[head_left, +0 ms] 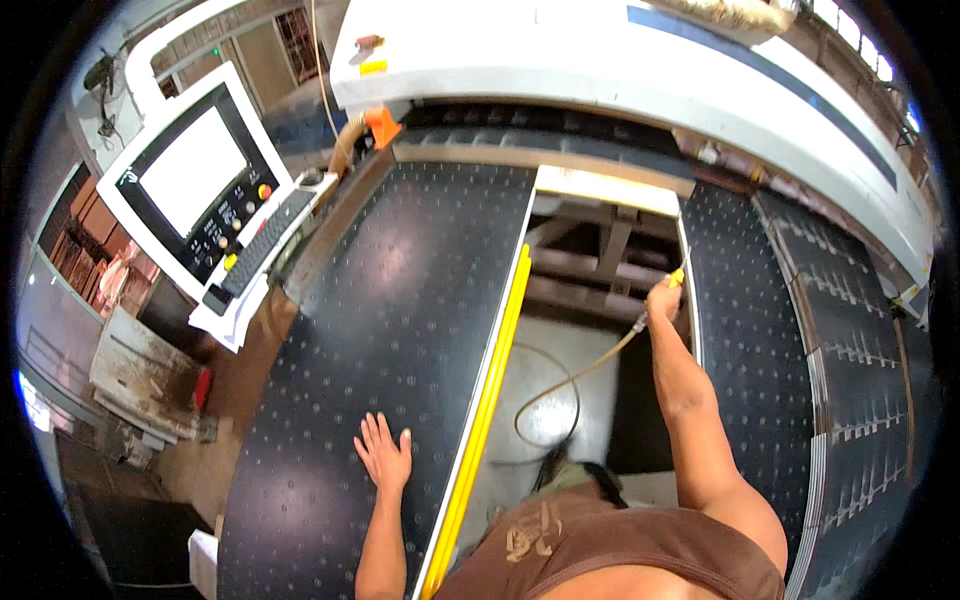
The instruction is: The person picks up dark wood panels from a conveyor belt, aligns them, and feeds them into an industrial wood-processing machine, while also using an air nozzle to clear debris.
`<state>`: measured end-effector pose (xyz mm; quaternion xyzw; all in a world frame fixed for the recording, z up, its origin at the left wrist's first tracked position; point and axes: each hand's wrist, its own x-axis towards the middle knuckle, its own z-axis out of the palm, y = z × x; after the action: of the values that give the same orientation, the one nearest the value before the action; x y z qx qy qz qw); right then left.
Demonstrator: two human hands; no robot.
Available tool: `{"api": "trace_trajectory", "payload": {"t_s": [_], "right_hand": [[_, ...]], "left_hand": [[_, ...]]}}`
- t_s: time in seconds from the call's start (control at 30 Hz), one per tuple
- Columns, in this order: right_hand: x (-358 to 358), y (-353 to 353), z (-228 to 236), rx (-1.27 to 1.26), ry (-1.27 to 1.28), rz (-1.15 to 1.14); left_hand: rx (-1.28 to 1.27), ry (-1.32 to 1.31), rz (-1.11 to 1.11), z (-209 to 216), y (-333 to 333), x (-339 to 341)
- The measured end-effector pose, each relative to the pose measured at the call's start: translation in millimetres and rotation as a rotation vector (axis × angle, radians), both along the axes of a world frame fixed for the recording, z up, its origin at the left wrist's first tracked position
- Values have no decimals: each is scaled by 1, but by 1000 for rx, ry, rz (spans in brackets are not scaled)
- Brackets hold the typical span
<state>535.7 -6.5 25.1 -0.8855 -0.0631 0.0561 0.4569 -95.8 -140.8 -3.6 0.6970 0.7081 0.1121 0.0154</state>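
Observation:
My left hand [385, 455] lies with its fingers spread on the black, dimpled table [340, 350] to the left, holding nothing. Stretched forward along the right side of the gap between the tables, my right hand [662, 302] is wrapped round a yellow air blow gun [677, 277]. Its nozzle points away from me, near the edge of the right black table [740, 340]. A thin air hose [592, 368] runs from the gun and loops down over the grey floor. My fingers hide most of the gun's body.
Yellow bars [487, 410] line the gap's left edge. A pale wooden board [607, 188] crosses its far end. The long white machine beam [600, 60] spans the back. At left stand a control screen [195, 170] and keyboard [270, 238]; slotted black supports [850, 350] stand at right.

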Motion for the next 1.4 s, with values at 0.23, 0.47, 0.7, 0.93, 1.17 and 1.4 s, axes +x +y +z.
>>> {"api": "trace_trajectory", "payload": {"t_s": [0.23,0.47,0.7,0.93,1.17,1.4], "right_hand": [[-217,55,-178,-10,610,853],[-283,36,-294,34,578,1246],[-117,63,-184,30,463,1287],[232,43,-34,112,-113,339],[415,153,-46,-26,-174,172],[577,272,-61,395,-92,315]], "left_hand": [[20,-94,282,9,-15,-22],[-98,6,210,5,22,16],[-178,159,206,-11,71,50],[-111,34,-315,-6,294,272],[-132,88,-306,-9,457,412],[-137,71,-309,-12,514,500]]}}
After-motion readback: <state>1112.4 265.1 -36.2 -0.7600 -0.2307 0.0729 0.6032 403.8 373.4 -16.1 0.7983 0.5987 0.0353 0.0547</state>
